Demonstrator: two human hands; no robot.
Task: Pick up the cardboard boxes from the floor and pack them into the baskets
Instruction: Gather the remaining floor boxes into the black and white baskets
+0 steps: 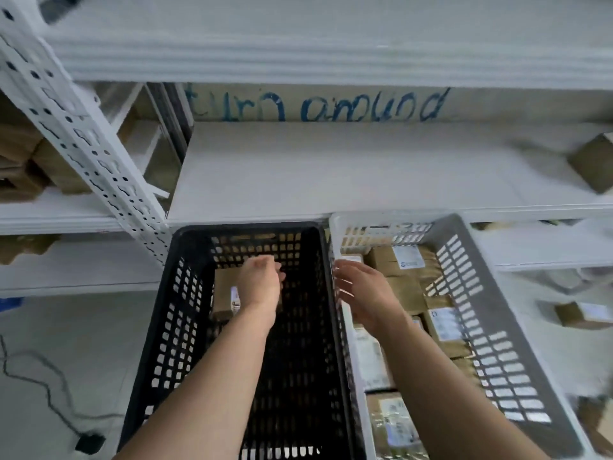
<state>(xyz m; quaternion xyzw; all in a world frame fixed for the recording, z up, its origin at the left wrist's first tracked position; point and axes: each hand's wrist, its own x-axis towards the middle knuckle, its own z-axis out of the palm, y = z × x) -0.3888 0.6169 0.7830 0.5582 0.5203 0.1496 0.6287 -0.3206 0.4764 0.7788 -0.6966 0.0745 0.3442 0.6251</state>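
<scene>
Your left hand (262,282) hovers loosely curled over a box (225,293) in the black basket (159,327), holding nothing; your right hand (361,293), open and empty, is above the grey basket (497,310).

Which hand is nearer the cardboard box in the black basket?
Left. The left hand is over the black basket, directly above the cardboard box. The right hand is off to the side, over the gray basket.

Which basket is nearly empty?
The black basket, on the left: one box inside. The grey basket beside it is packed with boxes.
</scene>
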